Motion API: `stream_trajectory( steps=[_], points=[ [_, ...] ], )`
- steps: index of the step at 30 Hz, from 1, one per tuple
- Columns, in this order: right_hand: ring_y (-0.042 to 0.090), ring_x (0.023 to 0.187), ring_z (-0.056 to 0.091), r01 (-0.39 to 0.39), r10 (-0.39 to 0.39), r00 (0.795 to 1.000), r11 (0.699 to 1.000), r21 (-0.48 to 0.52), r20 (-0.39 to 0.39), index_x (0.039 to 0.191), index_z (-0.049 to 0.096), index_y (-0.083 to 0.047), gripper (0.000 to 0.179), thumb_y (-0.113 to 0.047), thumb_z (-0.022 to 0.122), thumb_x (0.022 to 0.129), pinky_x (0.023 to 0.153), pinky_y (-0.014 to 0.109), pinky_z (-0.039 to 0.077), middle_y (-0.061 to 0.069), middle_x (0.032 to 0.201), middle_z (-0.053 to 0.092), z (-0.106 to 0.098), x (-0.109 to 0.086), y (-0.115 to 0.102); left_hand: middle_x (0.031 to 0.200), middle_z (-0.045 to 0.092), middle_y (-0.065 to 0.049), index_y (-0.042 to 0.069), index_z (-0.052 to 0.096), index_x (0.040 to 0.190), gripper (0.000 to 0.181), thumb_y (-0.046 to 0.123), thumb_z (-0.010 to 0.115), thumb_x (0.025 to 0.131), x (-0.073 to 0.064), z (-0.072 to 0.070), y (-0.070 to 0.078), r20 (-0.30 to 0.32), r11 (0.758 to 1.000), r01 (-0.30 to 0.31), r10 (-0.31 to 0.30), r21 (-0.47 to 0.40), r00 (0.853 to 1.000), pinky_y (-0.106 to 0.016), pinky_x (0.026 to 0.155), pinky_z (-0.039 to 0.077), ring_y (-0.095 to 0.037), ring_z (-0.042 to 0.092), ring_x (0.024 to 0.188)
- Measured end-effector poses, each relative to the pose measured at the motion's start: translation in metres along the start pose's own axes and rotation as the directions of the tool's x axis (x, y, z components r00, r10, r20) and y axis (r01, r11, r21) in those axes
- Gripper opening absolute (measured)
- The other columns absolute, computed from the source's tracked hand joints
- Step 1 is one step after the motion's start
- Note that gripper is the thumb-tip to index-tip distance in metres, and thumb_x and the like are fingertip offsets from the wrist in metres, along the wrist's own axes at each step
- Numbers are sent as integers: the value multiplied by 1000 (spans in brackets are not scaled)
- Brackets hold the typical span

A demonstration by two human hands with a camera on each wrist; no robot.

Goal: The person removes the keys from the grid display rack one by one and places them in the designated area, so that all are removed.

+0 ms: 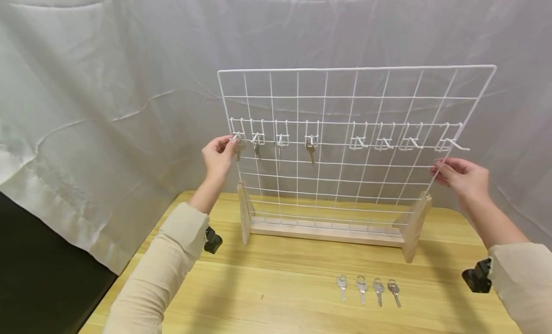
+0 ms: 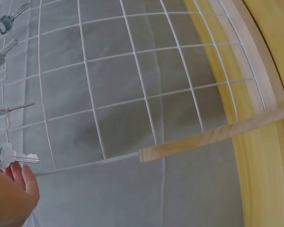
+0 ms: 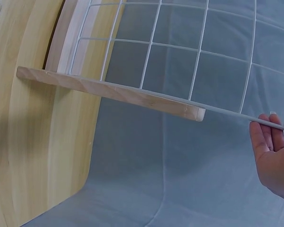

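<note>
A white wire grid rack (image 1: 340,177) stands upright in a wooden base (image 1: 327,232). Along one of its bars sit several white hooks (image 1: 358,142). At the leftmost hook, my left hand (image 1: 220,154) pinches a key (image 2: 8,155) up by its ring; the key's blade hangs below the fingers. More keys (image 1: 311,152) dangle from the neighbouring hooks, while the hooks on the right half carry none. My right hand (image 1: 467,178) grips the grid's right edge wire between thumb and fingers, just under the rightmost hook (image 1: 450,142).
Several loose keys (image 1: 361,290) with rings lie in a row on the wooden table (image 1: 293,286), in front of the base's right half. A pale curtain (image 1: 129,85) hangs behind the rack and round the sides. A dark area (image 1: 39,271) lies off the table's left edge.
</note>
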State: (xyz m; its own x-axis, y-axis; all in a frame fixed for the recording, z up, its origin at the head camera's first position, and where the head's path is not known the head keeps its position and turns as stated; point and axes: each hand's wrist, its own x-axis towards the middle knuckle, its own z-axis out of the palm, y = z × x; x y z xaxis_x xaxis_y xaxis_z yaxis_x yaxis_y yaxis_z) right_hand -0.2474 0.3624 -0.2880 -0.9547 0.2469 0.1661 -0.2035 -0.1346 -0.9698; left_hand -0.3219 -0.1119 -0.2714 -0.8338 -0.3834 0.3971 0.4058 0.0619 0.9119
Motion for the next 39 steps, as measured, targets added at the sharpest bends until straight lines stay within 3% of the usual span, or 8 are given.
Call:
stream_trajectory(
  steps=[2, 8, 12, 20, 23, 29, 39],
  points=[
    [5, 62, 68, -9, 8, 1000, 1000, -9, -4, 78, 69, -15, 5, -11, 71, 80, 57, 15, 56, -7, 67, 71, 2, 0, -1, 61, 56, 18, -14, 63, 97, 17, -2, 61, 85, 0, -3, 3, 14, 1000, 1, -1, -21, 1000, -6, 56, 49, 6, 53, 56],
    [5, 61, 67, -15, 15, 1000, 1000, -6, -9, 78, 69, -16, 6, -11, 70, 80, 57, 15, 56, -8, 67, 71, 3, -1, -3, 56, 57, 17, -16, 59, 92, 15, -4, 62, 83, -2, -9, 7, 69, 997, 34, -30, -63, 997, -7, 57, 51, 5, 57, 54],
    [4, 60, 67, -4, 4, 1000, 1000, -10, -5, 77, 69, -16, 10, -8, 67, 83, 57, 14, 56, -8, 66, 71, 4, -1, -3, 57, 57, 17, -18, 59, 96, 19, -4, 62, 84, -2, -11, 9, 85, 998, 52, -49, -39, 995, -8, 58, 52, 6, 58, 54],
    [4, 60, 67, -4, 4, 1000, 1000, 16, -13, 75, 70, -16, 17, -4, 63, 85, 56, 15, 56, -7, 65, 70, 5, -1, -2, 77, 69, 0, -15, 62, 103, 23, -2, 62, 85, -1, -12, 15, 143, 996, 70, -77, 51, 987, -11, 64, 55, 6, 59, 59],
    [4, 60, 67, -6, 6, 1000, 1000, 12, -13, 75, 70, -16, 16, -4, 64, 85, 57, 15, 56, -7, 65, 70, 5, -1, -2, 75, 68, 0, -12, 65, 100, 21, 1, 63, 85, -1, -14, 16, 132, 992, 37, -52, 117, 990, -8, 62, 52, 6, 58, 59],
    [5, 59, 67, 10, -10, 1000, 999, 31, 1, 74, 70, -14, 18, -2, 62, 85, 57, 15, 56, -6, 64, 70, 5, -2, -1, 94, 70, -22, -7, 69, 96, 18, 6, 64, 85, -1, -17, 19, 133, 966, -58, 24, 253, 991, -5, 57, 46, 7, 54, 59],
    [3, 59, 66, -10, 10, 1000, 1000, -20, -9, 75, 70, -17, 20, -4, 61, 87, 56, 13, 55, -8, 64, 70, 6, -2, -2, 97, 67, -27, -10, 67, 97, 19, 5, 63, 87, 0, -21, 24, 193, 951, -113, 58, 287, 979, -4, 58, 49, 11, 54, 56]
  ],
)
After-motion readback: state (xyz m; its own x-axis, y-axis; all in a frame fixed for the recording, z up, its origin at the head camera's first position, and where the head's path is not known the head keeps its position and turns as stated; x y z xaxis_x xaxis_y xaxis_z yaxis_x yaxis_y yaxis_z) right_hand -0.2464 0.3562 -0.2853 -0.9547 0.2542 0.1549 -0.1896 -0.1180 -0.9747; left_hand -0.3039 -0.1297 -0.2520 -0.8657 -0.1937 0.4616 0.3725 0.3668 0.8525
